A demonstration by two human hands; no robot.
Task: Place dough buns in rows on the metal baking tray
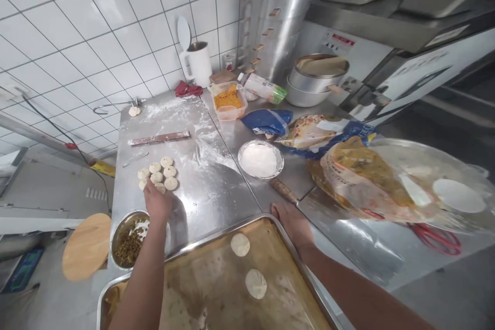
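My left hand (157,203) reaches to the near edge of a cluster of several small round dough pieces (169,171) on the steel table. Its fingers are bent around a dough piece (160,187) in the nearest row, partly hidden by the hand. My right hand (292,224) lies flat on the table against the right rim of a large baking tray (216,231), holding nothing. Two flattened dough rounds (240,244) lie apart on the tray's brown surface. Below my left wrist stands a metal bowl (116,247) of dark chopped filling (129,250).
A bowl of white flour (261,160) stands mid-table beside a wooden-handled tool (284,191). Behind are a tub of orange filling (228,98), a bottle (263,87) and a white jug (199,64). Plastic bags (367,180) crowd the right. A flat wooden strip (160,138) lies left.
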